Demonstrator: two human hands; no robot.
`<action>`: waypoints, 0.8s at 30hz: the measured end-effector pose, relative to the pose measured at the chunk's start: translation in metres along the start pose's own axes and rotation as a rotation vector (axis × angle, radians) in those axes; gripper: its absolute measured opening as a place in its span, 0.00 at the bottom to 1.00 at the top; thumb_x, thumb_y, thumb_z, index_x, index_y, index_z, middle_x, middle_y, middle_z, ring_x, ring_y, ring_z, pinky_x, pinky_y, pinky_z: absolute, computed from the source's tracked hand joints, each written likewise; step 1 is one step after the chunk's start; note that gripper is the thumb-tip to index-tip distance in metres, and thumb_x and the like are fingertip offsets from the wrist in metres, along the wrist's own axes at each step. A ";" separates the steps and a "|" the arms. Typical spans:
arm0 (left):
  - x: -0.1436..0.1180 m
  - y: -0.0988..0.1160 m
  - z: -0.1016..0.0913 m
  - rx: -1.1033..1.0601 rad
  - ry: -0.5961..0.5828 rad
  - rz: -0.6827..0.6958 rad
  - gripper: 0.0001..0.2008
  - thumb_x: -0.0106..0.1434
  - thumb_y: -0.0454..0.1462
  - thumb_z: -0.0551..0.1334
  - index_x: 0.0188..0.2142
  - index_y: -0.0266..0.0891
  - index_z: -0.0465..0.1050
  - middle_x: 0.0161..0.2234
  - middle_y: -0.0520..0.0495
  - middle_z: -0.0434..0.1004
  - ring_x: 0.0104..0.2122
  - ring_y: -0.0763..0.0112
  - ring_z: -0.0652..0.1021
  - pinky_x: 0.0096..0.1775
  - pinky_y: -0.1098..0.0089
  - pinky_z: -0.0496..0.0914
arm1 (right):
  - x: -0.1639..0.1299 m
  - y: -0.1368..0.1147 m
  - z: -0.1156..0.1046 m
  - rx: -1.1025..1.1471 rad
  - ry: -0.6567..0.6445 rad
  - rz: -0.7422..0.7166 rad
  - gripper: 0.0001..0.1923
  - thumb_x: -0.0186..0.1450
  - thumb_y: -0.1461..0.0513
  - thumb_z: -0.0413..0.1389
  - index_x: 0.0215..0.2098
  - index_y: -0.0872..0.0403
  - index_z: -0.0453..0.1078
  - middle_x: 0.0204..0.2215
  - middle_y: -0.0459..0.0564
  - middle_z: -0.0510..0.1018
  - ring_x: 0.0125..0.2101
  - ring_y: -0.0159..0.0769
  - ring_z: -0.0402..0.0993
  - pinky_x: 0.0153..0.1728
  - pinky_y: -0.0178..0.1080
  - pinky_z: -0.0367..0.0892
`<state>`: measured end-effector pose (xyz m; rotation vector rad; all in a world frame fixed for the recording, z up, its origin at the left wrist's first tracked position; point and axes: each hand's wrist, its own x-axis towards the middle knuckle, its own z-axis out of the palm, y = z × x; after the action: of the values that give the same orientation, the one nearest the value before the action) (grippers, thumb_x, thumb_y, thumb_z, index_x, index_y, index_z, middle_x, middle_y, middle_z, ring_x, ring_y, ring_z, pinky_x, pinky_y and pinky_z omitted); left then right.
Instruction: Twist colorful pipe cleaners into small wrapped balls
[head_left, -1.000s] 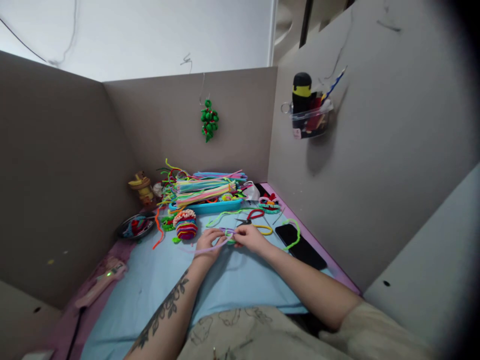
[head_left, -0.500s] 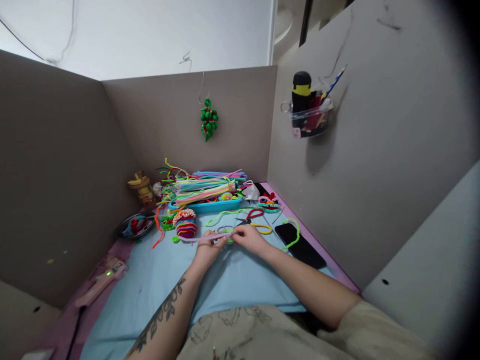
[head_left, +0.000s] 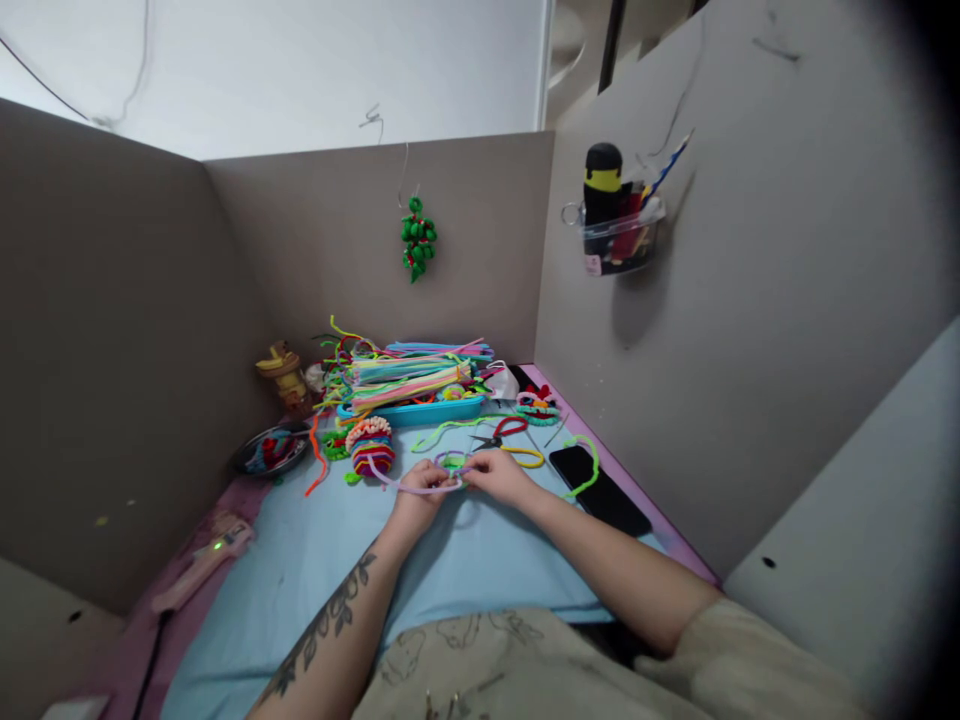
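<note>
Between my two hands is a small ring-shaped piece of green and purple pipe cleaner. My left hand pinches its left side, and my right hand has its fingertips closed on the right side. A long lilac pipe cleaner loops from the piece across my left fingers, its free end reaching left. That end lies in front of a striped, multicoloured pipe-cleaner ball. Just beyond my right hand lie scissors with red and yellow handles.
A blue tray heaped with pipe cleaners stands at the back. A black phone lies right, under a green strand. At left are a dark bowl and a pink glue gun. Grey partitions enclose the table.
The lilac pipe cleaner, earlier fairly straight across my left hand, now bows toward me in a loop. The ring-shaped piece shows more clearly above my fingers. Both hands stay nearly in place.
</note>
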<state>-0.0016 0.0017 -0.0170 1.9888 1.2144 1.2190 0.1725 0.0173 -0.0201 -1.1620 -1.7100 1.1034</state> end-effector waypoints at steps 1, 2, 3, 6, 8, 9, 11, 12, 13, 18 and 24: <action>0.000 0.002 -0.001 -0.002 -0.005 0.012 0.08 0.53 0.38 0.63 0.21 0.36 0.73 0.22 0.50 0.65 0.25 0.72 0.68 0.28 0.71 0.62 | 0.000 0.000 0.000 0.031 -0.012 0.007 0.09 0.54 0.60 0.56 0.26 0.58 0.74 0.19 0.46 0.76 0.22 0.32 0.71 0.24 0.31 0.63; -0.001 0.004 -0.001 -0.001 -0.007 0.023 0.08 0.53 0.38 0.62 0.21 0.36 0.73 0.22 0.50 0.65 0.25 0.72 0.68 0.29 0.71 0.62 | 0.000 0.000 0.001 0.059 -0.025 0.014 0.09 0.53 0.60 0.56 0.26 0.58 0.74 0.19 0.46 0.75 0.22 0.31 0.71 0.24 0.31 0.64; -0.001 0.006 -0.002 0.003 -0.009 0.030 0.08 0.53 0.37 0.62 0.20 0.36 0.72 0.23 0.50 0.64 0.26 0.72 0.68 0.29 0.71 0.62 | 0.000 -0.001 0.001 0.082 -0.044 0.020 0.09 0.53 0.60 0.56 0.26 0.59 0.74 0.19 0.46 0.75 0.22 0.31 0.71 0.25 0.31 0.64; 0.000 0.006 -0.005 0.002 0.001 0.012 0.08 0.53 0.36 0.62 0.19 0.36 0.69 0.23 0.51 0.64 0.26 0.72 0.67 0.30 0.71 0.61 | -0.002 -0.005 0.001 0.133 -0.113 0.026 0.08 0.53 0.61 0.57 0.28 0.59 0.73 0.20 0.46 0.75 0.22 0.31 0.71 0.25 0.31 0.65; 0.001 0.003 -0.007 -0.039 0.020 -0.024 0.09 0.52 0.37 0.62 0.19 0.37 0.68 0.23 0.51 0.64 0.26 0.72 0.67 0.29 0.71 0.61 | -0.004 -0.010 0.000 0.172 -0.138 0.031 0.09 0.53 0.62 0.57 0.32 0.58 0.73 0.20 0.45 0.76 0.23 0.30 0.72 0.26 0.31 0.66; 0.001 0.002 -0.007 -0.072 0.030 -0.051 0.09 0.51 0.37 0.63 0.19 0.37 0.68 0.22 0.51 0.64 0.25 0.72 0.66 0.29 0.71 0.61 | -0.005 -0.012 -0.001 0.188 -0.138 0.038 0.10 0.53 0.63 0.57 0.34 0.58 0.72 0.20 0.45 0.75 0.22 0.30 0.72 0.26 0.31 0.66; 0.001 0.000 -0.007 -0.147 0.034 -0.118 0.09 0.50 0.37 0.63 0.19 0.37 0.67 0.21 0.52 0.63 0.24 0.72 0.65 0.28 0.71 0.60 | -0.006 -0.017 -0.004 0.201 -0.132 0.052 0.11 0.54 0.63 0.56 0.36 0.57 0.70 0.17 0.43 0.74 0.20 0.29 0.72 0.24 0.30 0.66; 0.001 0.000 -0.007 -0.184 0.029 -0.154 0.08 0.50 0.38 0.63 0.20 0.37 0.66 0.20 0.52 0.63 0.23 0.73 0.65 0.27 0.72 0.60 | -0.007 -0.019 -0.005 0.204 -0.131 0.059 0.11 0.54 0.62 0.57 0.36 0.57 0.69 0.16 0.42 0.73 0.19 0.28 0.71 0.23 0.30 0.65; 0.001 0.000 -0.006 -0.217 0.021 -0.185 0.08 0.50 0.38 0.62 0.20 0.37 0.66 0.20 0.53 0.62 0.22 0.74 0.64 0.27 0.72 0.59 | -0.008 -0.020 -0.006 0.211 -0.138 0.069 0.10 0.54 0.61 0.57 0.35 0.57 0.69 0.15 0.41 0.72 0.18 0.28 0.71 0.21 0.29 0.64; 0.000 0.003 -0.004 -0.248 0.009 -0.201 0.10 0.51 0.40 0.62 0.22 0.37 0.65 0.20 0.54 0.63 0.23 0.75 0.64 0.26 0.73 0.59 | -0.009 -0.022 -0.004 0.291 -0.184 0.120 0.13 0.54 0.55 0.58 0.29 0.57 0.66 0.13 0.41 0.71 0.16 0.29 0.71 0.17 0.29 0.63; -0.001 0.004 0.000 -0.305 0.059 -0.261 0.12 0.45 0.37 0.67 0.28 0.36 0.67 0.23 0.53 0.67 0.24 0.74 0.68 0.25 0.74 0.61 | -0.004 -0.015 0.002 0.239 -0.012 0.098 0.08 0.53 0.59 0.58 0.24 0.57 0.65 0.12 0.42 0.71 0.15 0.28 0.69 0.18 0.29 0.63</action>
<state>-0.0003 -0.0006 -0.0142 1.5337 1.1921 1.2508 0.1679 0.0102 -0.0070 -1.0988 -1.4951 1.3365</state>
